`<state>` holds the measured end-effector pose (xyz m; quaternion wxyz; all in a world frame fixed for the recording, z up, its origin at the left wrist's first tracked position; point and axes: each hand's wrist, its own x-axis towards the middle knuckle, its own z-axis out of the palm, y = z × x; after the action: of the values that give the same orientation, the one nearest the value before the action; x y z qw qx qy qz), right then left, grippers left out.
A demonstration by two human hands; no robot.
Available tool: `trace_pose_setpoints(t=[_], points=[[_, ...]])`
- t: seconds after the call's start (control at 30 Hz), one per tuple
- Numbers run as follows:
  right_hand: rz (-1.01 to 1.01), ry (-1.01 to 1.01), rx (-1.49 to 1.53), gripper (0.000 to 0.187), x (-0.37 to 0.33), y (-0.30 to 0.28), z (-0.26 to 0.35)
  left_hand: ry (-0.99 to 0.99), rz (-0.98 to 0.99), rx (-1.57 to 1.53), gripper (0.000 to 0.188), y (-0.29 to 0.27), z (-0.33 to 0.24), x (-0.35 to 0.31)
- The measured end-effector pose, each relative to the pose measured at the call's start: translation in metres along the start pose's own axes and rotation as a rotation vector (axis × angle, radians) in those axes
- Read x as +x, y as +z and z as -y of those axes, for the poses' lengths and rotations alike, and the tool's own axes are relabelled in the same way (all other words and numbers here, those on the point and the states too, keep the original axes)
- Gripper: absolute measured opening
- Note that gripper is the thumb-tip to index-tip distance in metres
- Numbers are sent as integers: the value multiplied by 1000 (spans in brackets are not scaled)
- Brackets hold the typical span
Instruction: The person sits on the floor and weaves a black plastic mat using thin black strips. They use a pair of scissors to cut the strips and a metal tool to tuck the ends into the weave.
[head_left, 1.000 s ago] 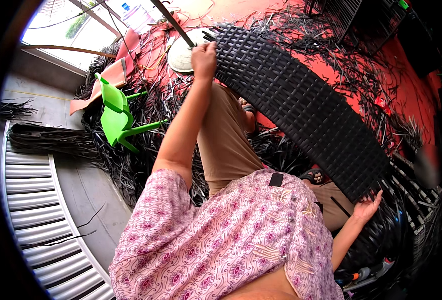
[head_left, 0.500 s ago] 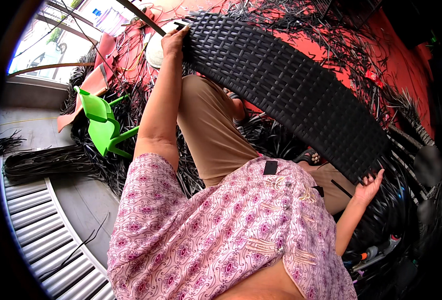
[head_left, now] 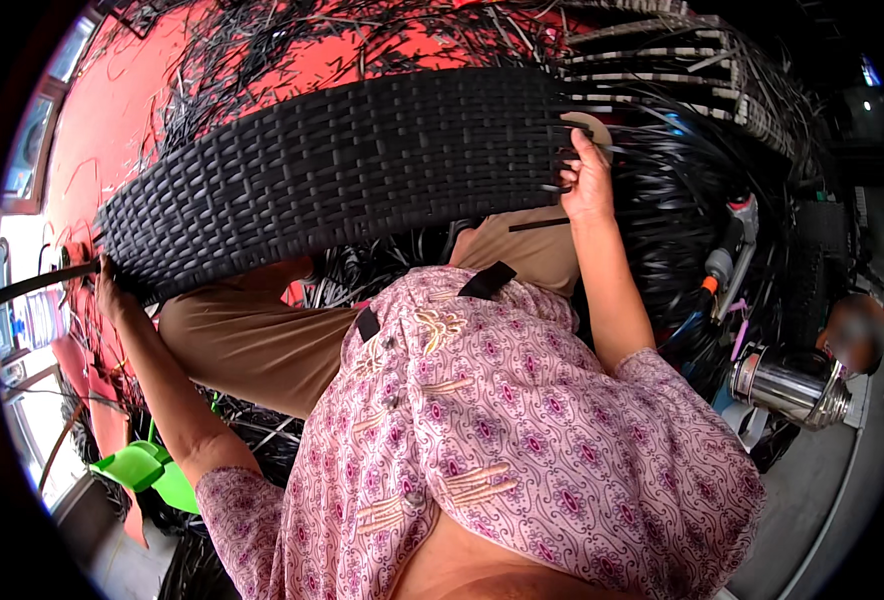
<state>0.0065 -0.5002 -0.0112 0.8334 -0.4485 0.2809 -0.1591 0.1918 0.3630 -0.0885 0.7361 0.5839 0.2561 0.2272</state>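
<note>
Ridged plastic-looking panel [head_left: 342, 165]; glossy metal canister [head_left: 787, 385].

Observed green chair [head_left: 130, 464] at lower left, shiny metal canister [head_left: 787, 385] at right near orange-collared hand tool [head_left: 721, 264], red floor [head_left: 147, 95] at upper left.

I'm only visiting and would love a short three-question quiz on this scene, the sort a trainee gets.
1. True or false: the left hand and right hand are at opposite ends of the black woven panel.
2. Multiple choice: what colour is the plastic item at the picture's lower left? A) blue; B) green; C) yellow.
3. Fill in: the shiny metal container is on the person's ____ side.

Key: 1. True; 2. B; 3. right.
</note>
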Motion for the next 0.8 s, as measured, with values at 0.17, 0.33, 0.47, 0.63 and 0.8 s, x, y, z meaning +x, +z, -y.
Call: trace_pose_setpoints(t=[0.17,0.33,0.47,0.63,0.8], points=[[-46,4,-55,17,-3,6,1,-24,18,27,26,8,-4,0],[31,-18,-113,12,-9,2,5,-14,17,81,23,10,-12,-7],[65,-89,-169,9,-10,-1,3,4,-8,126,21,8,-21,-15],[110,-115,-197,36,-2,-20,-1,61,-55,260,19,11,-42,-31],[-244,-658,-962,55,-35,-4,29,484,-270,815,18,55,-67,-99]])
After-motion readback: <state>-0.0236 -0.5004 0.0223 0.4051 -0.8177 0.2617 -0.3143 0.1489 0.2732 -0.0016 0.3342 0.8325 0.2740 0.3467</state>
